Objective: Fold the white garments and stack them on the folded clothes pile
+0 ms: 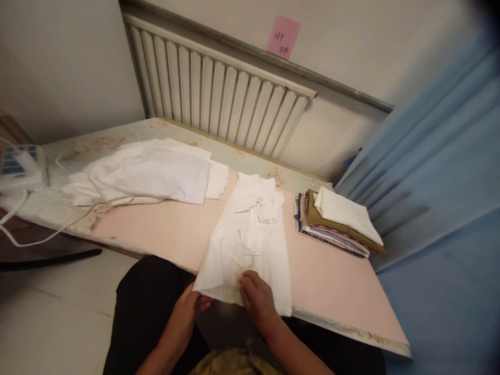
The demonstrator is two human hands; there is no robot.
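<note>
A white garment (250,245) with thin ties lies spread on the pink sheet (336,281), its wide end at the near edge. My left hand (186,306) pinches its near left corner, fingers partly under the cloth. Curled fingers of my right hand (258,298) grip the cloth near the middle of that end; their tips are hard to make out. Two bow-like ties show along the front of the garment.
White cloths (156,174) lie heaped on the left. A stack of folded clothes (339,219) stands on the right. A white device with a cord (23,172) sits at the far left. Behind the table is a radiator (219,88); a blue curtain (441,198) hangs on the right.
</note>
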